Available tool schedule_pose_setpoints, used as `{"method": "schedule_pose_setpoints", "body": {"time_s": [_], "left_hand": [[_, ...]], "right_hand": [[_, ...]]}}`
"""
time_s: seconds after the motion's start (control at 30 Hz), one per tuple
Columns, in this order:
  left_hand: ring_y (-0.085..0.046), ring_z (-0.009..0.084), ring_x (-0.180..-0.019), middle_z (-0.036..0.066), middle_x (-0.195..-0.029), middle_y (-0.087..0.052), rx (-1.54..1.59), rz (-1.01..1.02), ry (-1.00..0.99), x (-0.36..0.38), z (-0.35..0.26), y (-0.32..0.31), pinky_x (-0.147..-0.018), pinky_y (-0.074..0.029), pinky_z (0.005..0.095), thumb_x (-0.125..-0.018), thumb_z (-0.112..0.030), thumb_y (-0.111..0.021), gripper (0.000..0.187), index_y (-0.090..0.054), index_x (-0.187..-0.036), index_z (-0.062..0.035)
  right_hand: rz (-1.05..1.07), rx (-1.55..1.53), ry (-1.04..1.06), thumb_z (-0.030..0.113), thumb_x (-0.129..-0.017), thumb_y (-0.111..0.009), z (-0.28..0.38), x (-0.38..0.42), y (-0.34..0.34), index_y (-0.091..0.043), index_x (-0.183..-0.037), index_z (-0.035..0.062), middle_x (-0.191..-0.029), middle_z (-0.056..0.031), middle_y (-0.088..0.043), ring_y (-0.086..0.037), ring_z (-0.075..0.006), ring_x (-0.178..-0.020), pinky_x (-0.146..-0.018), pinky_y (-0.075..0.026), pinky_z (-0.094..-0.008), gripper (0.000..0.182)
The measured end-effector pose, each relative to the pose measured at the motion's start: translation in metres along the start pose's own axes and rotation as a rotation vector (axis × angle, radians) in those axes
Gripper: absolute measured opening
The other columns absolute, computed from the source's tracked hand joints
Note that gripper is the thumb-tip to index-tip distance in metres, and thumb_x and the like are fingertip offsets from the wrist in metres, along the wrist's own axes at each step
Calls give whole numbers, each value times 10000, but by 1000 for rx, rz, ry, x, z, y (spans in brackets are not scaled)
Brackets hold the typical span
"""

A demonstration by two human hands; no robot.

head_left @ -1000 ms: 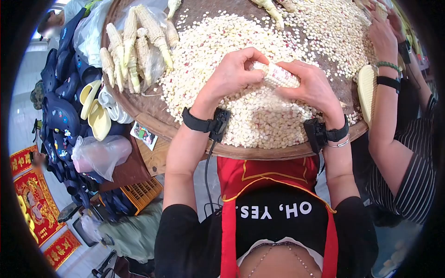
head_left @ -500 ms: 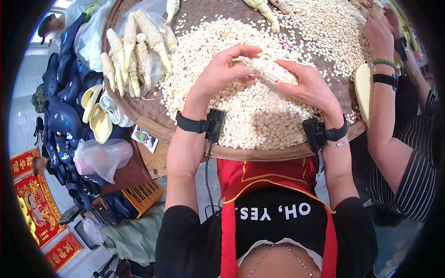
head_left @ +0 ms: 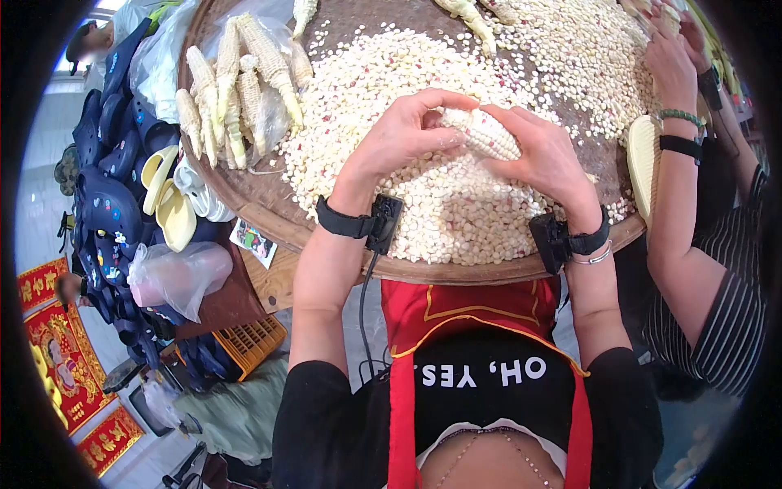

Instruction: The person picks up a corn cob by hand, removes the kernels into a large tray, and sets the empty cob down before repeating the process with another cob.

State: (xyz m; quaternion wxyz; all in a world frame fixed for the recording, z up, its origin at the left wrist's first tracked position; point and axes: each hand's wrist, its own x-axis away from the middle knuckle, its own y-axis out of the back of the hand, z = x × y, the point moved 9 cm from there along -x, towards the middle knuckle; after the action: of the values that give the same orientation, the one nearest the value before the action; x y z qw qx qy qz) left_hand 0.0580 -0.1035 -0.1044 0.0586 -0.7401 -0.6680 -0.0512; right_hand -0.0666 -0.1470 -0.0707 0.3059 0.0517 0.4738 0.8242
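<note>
Above a heap of loose pale kernels (head_left: pixel 456 216), some of them reddish, an ear of corn (head_left: pixel 487 134) is held between my hands. My right hand (head_left: pixel 544 155) grips its right end, fingers along the far side and thumb on the near side. At the other end, my left hand (head_left: pixel 407 134) curls round the ear, its fingertips and thumb against the kernels. The part of the ear under my fingers is hidden. Several stripped cobs (head_left: pixel 244 77) lie on a plastic bag at the left of the round wooden tray (head_left: pixel 277 224).
On the right, another person's hands (head_left: pixel 672 57) hold a cob over more kernels. A cream slipper-shaped thing (head_left: pixel 643 163) stands by the tray's right rim. Dark blue clogs (head_left: pixel 110 208) hang at the left, near a bagged pink item (head_left: pixel 183 273). More cobs (head_left: pixel 468 16) lie at the far side.
The ear has turned and shows more of its pale kernel rows. My left thumb and fingers have shifted along it, and my right fingers have moved nearer its left end.
</note>
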Motion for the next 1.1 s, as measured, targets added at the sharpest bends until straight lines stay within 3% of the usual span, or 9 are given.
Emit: {"method": "schedule_pose_setpoints", "body": {"time_s": [0.23,0.5,0.7,0.97,1.03,1.1], "left_hand": [[-592,69,-679,28,-781,-630,-70,-29,9,-2,4,2,-601,-459,203,-814,-74,-632,304,-597,-1110,-17],[-599,62,-697,29,-813,-637,-237,-85,-132,-3,-3,4,-612,-472,201,-804,-53,-631,281,-602,-1078,0],[-622,79,-712,63,-866,-658,99,44,2,-3,9,3,-590,-484,190,-804,-77,-638,306,-599,-1093,17],[-619,93,-685,53,-807,-653,143,35,-27,-4,8,3,-604,-485,208,-821,-111,-638,318,-599,-1117,1],[-615,92,-680,48,-794,-650,181,11,-26,-3,7,2,-605,-479,209,-825,-123,-641,324,-598,-1125,-9],[-605,81,-678,34,-781,-641,-24,21,-17,-3,8,1,-616,-478,212,-827,-124,-638,337,-591,-1148,-30]], "right_hand": [[22,1,5,241,-664,-723,0,0,-3,-549,-1187,127,-893,-98,-609,-614,-286,-808,-655,-488,-370,562],[52,16,-13,229,-667,-712,3,0,-4,-560,-1184,139,-892,-93,-616,-618,-285,-804,-659,-494,-368,547],[26,-81,23,222,-674,-704,7,0,0,-587,-1158,132,-929,-101,-632,-618,-292,-841,-706,-495,-369,507],[77,-93,-26,226,-679,-696,1,0,-1,-584,-1162,131,-940,-115,-641,-616,-299,-873,-732,-494,-366,505],[-30,-103,22,241,-675,-697,1,0,2,-566,-1180,132,-929,-121,-640,-617,-299,-862,-729,-493,-370,534],[54,-98,-84,247,-672,-699,-6,0,0,-559,-1187,133,-919,-122,-639,-618,-294,-864,-730,-494,-368,546]]}}
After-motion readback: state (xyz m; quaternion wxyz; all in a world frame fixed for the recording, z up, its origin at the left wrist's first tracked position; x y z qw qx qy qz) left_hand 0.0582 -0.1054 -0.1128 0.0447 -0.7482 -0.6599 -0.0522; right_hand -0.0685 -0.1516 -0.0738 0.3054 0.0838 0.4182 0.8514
